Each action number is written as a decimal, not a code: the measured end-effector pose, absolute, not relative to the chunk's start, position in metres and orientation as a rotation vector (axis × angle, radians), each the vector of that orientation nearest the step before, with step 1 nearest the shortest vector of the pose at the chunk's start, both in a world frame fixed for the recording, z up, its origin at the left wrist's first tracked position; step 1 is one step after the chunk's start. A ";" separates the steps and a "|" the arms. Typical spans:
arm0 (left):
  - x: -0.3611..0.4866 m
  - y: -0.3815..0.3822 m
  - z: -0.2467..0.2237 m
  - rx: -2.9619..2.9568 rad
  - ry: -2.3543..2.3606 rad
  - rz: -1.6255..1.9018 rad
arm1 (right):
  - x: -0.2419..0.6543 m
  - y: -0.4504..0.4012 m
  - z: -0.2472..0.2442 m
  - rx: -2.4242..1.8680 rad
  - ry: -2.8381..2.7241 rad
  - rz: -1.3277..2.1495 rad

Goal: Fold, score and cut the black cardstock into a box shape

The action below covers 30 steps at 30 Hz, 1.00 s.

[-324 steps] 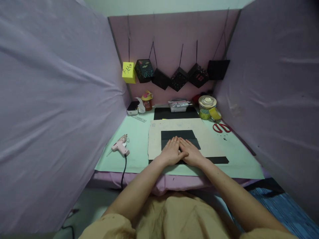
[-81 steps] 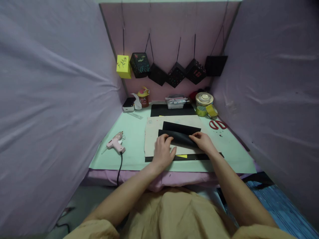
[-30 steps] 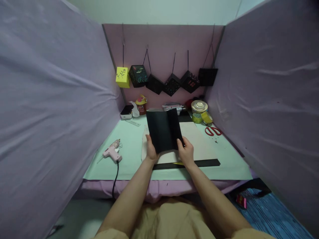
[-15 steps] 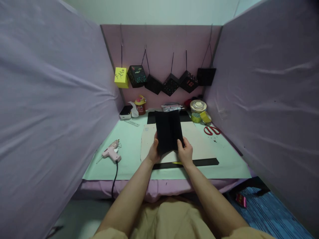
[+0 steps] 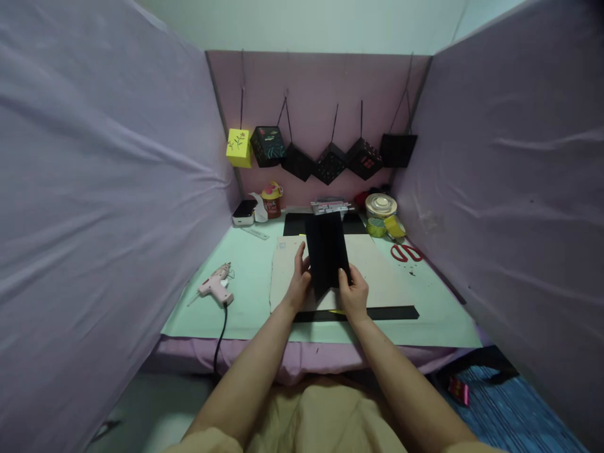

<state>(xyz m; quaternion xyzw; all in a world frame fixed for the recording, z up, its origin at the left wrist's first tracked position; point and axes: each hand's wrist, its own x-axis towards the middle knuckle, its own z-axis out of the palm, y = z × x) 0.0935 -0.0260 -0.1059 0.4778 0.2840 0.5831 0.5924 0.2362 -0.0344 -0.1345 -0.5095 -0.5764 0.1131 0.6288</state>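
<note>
Card (image 5: pixel 328 251) folded further; tray (image 5: pixel 317 212) holds pens (image 5: pixel 333 206).

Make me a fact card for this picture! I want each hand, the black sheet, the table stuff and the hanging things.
Left hand: at the left edge of the black sheet; grip unclear
Right hand: pinching its lower right edge
Sheet position: raised over a pale board
Table, left: pink glue gun
Table, right: red-handled scissors
Hanging: yellow box, several dark shapes
</note>
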 end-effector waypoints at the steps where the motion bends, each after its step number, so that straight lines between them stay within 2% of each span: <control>1: 0.094 -0.028 -0.105 1.119 0.610 1.339 | 0.237 -0.034 -0.134 -1.184 -1.301 0.265; 8: 0.096 -0.029 -0.105 1.179 0.515 1.292 | 0.237 -0.035 -0.136 -1.174 -1.296 0.258; 17: 0.095 -0.016 -0.116 1.156 0.864 1.473 | 0.235 -0.046 -0.131 -0.888 -1.556 0.210; 24: 0.093 -0.016 -0.108 1.214 1.010 1.484 | 0.233 -0.036 -0.126 -0.621 -1.505 0.787; 30: 0.094 -0.022 -0.102 1.479 1.036 1.434 | 0.241 -0.013 -0.087 -0.639 -1.455 1.061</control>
